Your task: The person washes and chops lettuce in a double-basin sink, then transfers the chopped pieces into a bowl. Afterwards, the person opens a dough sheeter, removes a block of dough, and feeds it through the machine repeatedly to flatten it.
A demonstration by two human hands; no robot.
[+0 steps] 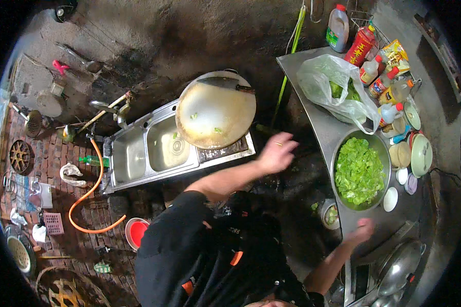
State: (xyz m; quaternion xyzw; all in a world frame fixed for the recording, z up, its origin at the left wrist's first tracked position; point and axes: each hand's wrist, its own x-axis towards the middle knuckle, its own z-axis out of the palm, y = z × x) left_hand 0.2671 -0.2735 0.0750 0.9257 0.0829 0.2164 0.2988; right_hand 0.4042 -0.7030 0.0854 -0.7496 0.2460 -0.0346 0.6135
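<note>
My left hand, with a ring on one finger, is over the dark gap between the sink unit and the metal counter. Its fingers are somewhat apart and nothing shows in it. My right hand is blurred beside the counter's edge, just below a large metal bowl; whether its fingers are closed is unclear. Torn green lettuce leaves fill that bowl. Left of my left hand, a round cutting board lies over the sink's end, with a cleaver and a few green scraps on it.
Beyond the bowl, a plastic bag of greens and several sauce bottles stand on the metal counter. A small scrap bin sits under its edge. A lidded wok is at lower right. An orange hose hangs beside the double sink.
</note>
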